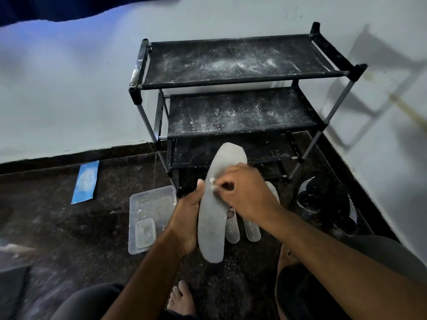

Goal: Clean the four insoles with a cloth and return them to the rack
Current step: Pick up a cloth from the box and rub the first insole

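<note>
My left hand point(188, 218) grips a long grey insole point(213, 215) by its left edge and holds it upright in front of the black rack point(233, 79). My right hand point(245, 192) presses a small white cloth point(212, 183) against the upper face of that insole, fingers curled round the cloth. More grey insoles point(253, 229) lie on the floor behind the held one, partly hidden by my hands. The rack's shelves are dusted with white powder and carry no insoles.
A clear plastic tray point(147, 204) holding a smaller container point(145, 233) sits on the dark floor to the left. A blue packet point(86, 182) lies near the wall. Black shoes point(323, 202) stand right of the rack. My bare foot point(182, 299) and knees are below.
</note>
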A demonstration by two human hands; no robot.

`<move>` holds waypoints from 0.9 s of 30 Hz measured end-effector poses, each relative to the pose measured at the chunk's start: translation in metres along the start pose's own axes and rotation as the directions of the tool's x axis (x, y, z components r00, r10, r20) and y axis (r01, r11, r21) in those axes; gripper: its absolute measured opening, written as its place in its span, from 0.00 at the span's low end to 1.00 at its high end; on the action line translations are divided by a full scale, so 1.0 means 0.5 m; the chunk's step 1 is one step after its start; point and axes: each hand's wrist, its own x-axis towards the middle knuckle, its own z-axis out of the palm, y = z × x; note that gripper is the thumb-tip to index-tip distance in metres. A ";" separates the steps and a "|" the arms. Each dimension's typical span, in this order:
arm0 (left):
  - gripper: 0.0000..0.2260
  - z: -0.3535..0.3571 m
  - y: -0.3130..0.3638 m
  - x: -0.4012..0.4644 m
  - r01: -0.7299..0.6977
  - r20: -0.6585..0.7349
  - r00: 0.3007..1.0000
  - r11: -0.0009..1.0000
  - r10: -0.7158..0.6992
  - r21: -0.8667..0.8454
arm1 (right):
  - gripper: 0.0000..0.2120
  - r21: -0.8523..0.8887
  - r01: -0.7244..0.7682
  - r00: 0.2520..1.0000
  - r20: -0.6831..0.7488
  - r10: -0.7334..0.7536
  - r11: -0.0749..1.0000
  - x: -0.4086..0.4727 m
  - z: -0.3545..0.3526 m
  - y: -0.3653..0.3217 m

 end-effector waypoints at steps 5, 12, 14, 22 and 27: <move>0.27 -0.002 0.010 -0.006 -0.013 -0.025 1.000 0.995 0.011 -0.098 | 0.04 0.089 -0.009 1.000 0.015 0.008 0.996 0.010 -0.008 -0.002; 0.28 -0.003 0.003 -0.001 0.028 0.000 1.000 0.998 -0.028 -0.061 | 0.07 -0.153 0.002 0.998 -0.057 -0.011 0.988 0.003 -0.005 -0.001; 0.27 -0.001 0.002 -0.002 0.011 -0.032 0.999 0.998 -0.013 -0.058 | 0.06 -0.073 0.070 0.997 0.029 -0.068 0.995 -0.005 0.008 -0.011; 0.27 -0.006 0.002 0.002 0.005 -0.029 1.000 0.996 -0.007 -0.089 | 0.06 -0.131 -0.005 0.995 -0.098 -0.008 0.991 0.009 -0.011 0.001; 0.27 0.000 0.004 -0.001 0.006 -0.055 0.998 0.996 -0.011 -0.091 | 0.09 0.001 0.065 0.993 0.101 -0.065 0.998 -0.007 0.011 -0.018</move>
